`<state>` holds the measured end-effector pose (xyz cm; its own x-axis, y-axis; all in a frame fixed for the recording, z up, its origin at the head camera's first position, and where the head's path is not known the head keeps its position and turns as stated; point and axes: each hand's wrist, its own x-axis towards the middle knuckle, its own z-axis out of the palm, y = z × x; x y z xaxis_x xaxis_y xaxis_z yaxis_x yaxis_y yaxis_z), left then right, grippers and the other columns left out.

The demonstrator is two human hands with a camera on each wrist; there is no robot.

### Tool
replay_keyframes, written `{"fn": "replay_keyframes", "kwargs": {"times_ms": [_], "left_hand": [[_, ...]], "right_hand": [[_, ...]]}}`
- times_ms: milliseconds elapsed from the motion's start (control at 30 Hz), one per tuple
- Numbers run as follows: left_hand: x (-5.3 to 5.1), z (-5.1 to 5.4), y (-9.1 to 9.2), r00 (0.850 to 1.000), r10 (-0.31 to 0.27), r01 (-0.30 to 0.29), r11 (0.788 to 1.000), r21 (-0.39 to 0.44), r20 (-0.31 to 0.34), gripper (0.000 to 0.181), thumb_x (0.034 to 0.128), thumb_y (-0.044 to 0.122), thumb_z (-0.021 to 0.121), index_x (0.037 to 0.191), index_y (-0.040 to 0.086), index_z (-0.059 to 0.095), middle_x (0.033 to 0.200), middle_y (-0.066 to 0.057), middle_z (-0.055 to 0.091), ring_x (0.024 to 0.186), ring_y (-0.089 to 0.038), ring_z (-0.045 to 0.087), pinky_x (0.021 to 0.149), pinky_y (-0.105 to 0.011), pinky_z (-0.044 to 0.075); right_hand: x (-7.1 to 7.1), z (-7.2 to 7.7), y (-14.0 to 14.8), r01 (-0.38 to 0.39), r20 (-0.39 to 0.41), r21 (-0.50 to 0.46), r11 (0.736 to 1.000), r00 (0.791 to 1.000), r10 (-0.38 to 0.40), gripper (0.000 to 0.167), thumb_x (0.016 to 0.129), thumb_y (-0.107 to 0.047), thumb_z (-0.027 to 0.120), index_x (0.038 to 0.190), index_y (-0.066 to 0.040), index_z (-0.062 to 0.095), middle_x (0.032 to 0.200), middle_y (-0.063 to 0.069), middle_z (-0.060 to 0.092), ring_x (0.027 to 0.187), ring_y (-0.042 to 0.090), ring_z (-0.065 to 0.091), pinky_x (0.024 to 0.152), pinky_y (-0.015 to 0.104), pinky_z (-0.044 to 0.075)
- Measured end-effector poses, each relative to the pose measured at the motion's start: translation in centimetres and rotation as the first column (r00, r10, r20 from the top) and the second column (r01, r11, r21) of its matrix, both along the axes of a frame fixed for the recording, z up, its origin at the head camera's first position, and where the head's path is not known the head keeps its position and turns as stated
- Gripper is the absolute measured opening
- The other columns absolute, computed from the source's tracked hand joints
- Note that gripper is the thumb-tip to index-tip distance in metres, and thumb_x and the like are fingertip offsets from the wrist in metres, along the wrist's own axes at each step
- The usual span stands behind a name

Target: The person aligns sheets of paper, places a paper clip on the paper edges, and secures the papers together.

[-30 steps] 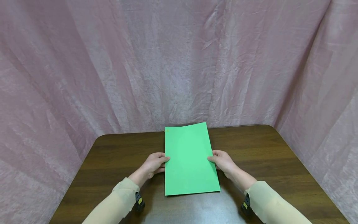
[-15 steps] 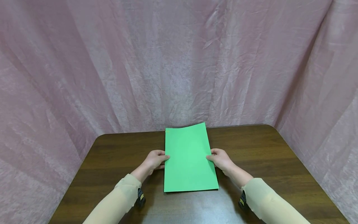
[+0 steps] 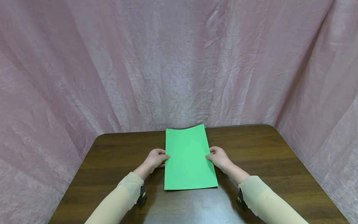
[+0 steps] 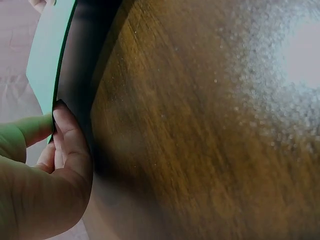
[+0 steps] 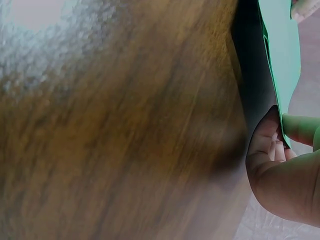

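Note:
Upright in the head view, a bright green sheet of paper or thin card [image 3: 188, 158] is held between both hands above the table. Its top edge curves, and a tiny yellow mark sits at the upper left corner. My left hand [image 3: 156, 158] pinches the left edge, thumb on the front face and fingers behind. On the opposite edge, my right hand [image 3: 220, 158] pinches in the same way. In the right wrist view the green sheet [image 5: 282, 50] shows a slit along its edge, as if in layers. A dark gap and shadow lie beneath it in both wrist views.
The brown wood-grain table [image 3: 117, 155] has rounded far corners and a glossy bright reflection near its front. Behind it hangs a pink velvet curtain [image 3: 173, 62], which also runs along the sides. Dark wrist devices sit under both pale sleeves.
Both hands have shifted slightly forward. The green sheet's near edge has moved away from me, while its top edge appears a little lower. Both grips stay the same.

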<state>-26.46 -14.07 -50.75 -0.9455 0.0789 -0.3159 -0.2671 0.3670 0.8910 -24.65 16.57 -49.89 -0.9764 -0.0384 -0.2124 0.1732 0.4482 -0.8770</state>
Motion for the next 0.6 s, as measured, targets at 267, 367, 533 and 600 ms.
{"fn": "replay_keyframes", "kwargs": {"times_ms": [267,367,533,600], "left_hand": [[0.09,-0.11,0.42,1.0,-0.011,0.01,0.999,-0.043,-0.022,0.036,0.1004,0.01,0.069,0.131,-0.008,0.06,0.126,-0.022,0.062,0.097,-0.023,0.065,0.076,-0.034,0.063],[-0.01,-0.2,0.48,0.999,-0.011,0.009,0.998,-0.064,-0.03,0.039,0.0997,0.01,0.07,0.133,-0.007,0.058,0.124,-0.021,0.064,0.093,-0.022,0.065,0.072,-0.032,0.062],[0.04,-0.21,0.55,0.997,-0.031,0.022,0.992,-0.126,-0.067,0.041,0.0995,0.011,0.07,0.134,-0.007,0.057,0.117,-0.02,0.068,0.085,-0.02,0.067,0.066,-0.03,0.06],[0.15,-0.03,0.56,0.994,-0.056,0.04,0.985,-0.17,-0.09,0.041,0.0999,0.011,0.07,0.134,-0.007,0.057,0.115,-0.019,0.069,0.081,-0.02,0.067,0.066,-0.031,0.06]], "right_hand": [[-0.2,-0.46,-0.01,-0.014,-0.027,0.072,0.997,1.0,0.016,0.036,0.1,-0.007,0.067,0.131,0.009,0.058,0.106,0.013,0.059,0.096,0.024,0.053,0.082,0.036,0.049],[-0.24,-0.54,-0.02,-0.016,-0.03,0.097,0.995,0.999,0.019,0.037,0.1,-0.008,0.068,0.132,0.009,0.058,0.111,0.015,0.062,0.099,0.025,0.056,0.084,0.038,0.051],[-0.37,-0.57,-0.13,-0.032,-0.053,0.157,0.987,0.998,0.04,0.038,0.099,-0.009,0.068,0.132,0.009,0.059,0.116,0.019,0.064,0.103,0.029,0.059,0.088,0.045,0.053],[-0.39,-0.58,-0.17,-0.037,-0.06,0.195,0.98,0.997,0.049,0.039,0.099,-0.01,0.068,0.132,0.008,0.059,0.117,0.019,0.064,0.104,0.029,0.06,0.089,0.046,0.053]]}}
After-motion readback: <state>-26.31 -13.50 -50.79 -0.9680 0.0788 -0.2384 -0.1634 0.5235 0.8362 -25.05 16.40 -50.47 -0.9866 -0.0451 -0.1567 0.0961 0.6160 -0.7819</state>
